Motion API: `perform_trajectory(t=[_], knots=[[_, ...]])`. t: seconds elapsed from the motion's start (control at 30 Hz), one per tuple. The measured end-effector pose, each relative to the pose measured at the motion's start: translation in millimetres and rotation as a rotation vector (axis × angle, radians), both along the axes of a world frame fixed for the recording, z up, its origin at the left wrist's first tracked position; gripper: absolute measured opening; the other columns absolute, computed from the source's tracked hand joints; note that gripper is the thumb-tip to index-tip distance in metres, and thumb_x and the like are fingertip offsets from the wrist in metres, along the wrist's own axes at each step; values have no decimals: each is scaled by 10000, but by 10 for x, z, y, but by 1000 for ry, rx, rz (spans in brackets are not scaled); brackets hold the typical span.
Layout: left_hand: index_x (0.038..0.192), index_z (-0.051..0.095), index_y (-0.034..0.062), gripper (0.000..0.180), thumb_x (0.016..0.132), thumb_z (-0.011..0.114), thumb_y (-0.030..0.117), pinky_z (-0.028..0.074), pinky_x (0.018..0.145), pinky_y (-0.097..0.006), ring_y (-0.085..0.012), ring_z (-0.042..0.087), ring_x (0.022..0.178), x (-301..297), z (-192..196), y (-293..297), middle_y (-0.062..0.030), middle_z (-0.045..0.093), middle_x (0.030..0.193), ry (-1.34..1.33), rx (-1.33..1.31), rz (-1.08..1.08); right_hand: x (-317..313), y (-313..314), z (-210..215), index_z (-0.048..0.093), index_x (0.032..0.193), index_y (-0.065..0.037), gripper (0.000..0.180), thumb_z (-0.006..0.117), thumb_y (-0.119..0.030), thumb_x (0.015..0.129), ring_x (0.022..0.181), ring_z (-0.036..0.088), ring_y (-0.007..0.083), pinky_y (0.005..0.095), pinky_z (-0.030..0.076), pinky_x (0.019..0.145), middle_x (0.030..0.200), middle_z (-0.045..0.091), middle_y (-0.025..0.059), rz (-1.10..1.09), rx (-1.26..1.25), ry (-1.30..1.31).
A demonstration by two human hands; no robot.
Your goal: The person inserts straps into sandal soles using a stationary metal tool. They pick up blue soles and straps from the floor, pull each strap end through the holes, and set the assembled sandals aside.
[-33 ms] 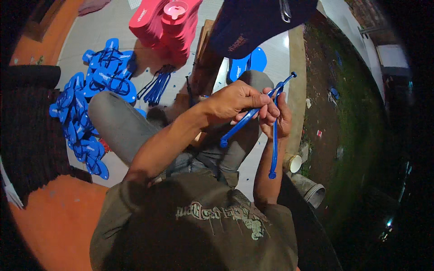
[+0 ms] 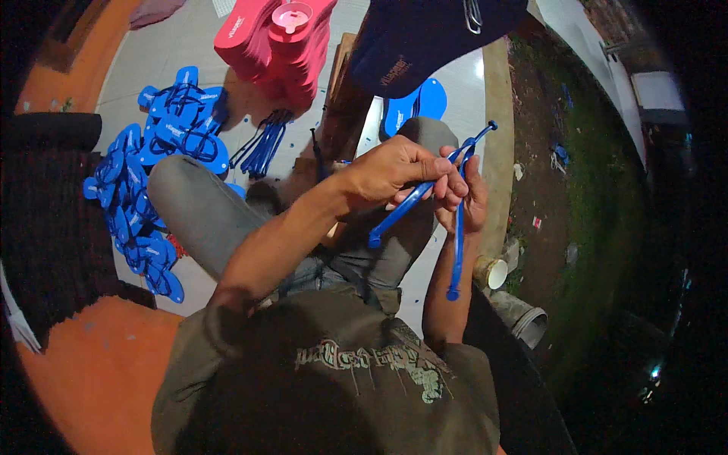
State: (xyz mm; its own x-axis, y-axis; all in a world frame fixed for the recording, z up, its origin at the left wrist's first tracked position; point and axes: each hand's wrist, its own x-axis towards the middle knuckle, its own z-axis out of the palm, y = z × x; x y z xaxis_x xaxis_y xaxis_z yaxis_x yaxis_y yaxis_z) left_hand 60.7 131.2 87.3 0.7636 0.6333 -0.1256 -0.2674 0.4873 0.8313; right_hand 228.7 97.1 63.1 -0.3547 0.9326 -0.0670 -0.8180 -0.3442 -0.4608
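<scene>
A blue Y-shaped flip-flop strap (image 2: 410, 210) hangs between my hands, above my right knee. My left hand (image 2: 396, 171) pinches it near its fork with thumb and fingers. My right hand (image 2: 472, 199), palm up, has its fingers closed around the fork from the other side. The toe end with its small plug sticks out beyond the fingers to the upper right. Both long arms point down toward me, one slanting left, the other lying along my right wrist. Parts of the fork are hidden by my fingers.
Finished-looking blue flip-flops (image 2: 125, 182) lie heaped at left. A bundle of dark blue straps (image 2: 263, 144) lies beyond my left knee. Pink soles (image 2: 303, 64) are stacked ahead, a pink cup (image 2: 291, 17) on top. Navy soles (image 2: 425, 45) and blue soles (image 2: 417, 110) stand at far right.
The strap arm by my right wrist has swung slightly to the left. Both hands keep the same hold and place.
</scene>
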Motion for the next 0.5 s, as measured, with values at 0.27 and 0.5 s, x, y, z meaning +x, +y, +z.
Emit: perform_trajectory(t=[0.27,0.5], knots=[[770,523,34,378,896,411,372,277,328,-166,-48,366,365,-36,-486,-135,-2,458,572,-211,-410,73,-189,-26,74,447,1109,93,511,359,-372,917,596,502,101,198,428,530,652,479,23,-70,56,-544],[788,501,45,359,904,391,367,259,291,-165,-42,333,334,-88,-493,-150,7,442,591,-227,-446,120,-226,44,-34,434,1124,81,472,387,-339,914,618,514,127,210,435,537,668,491,30,-9,-24,-336]])
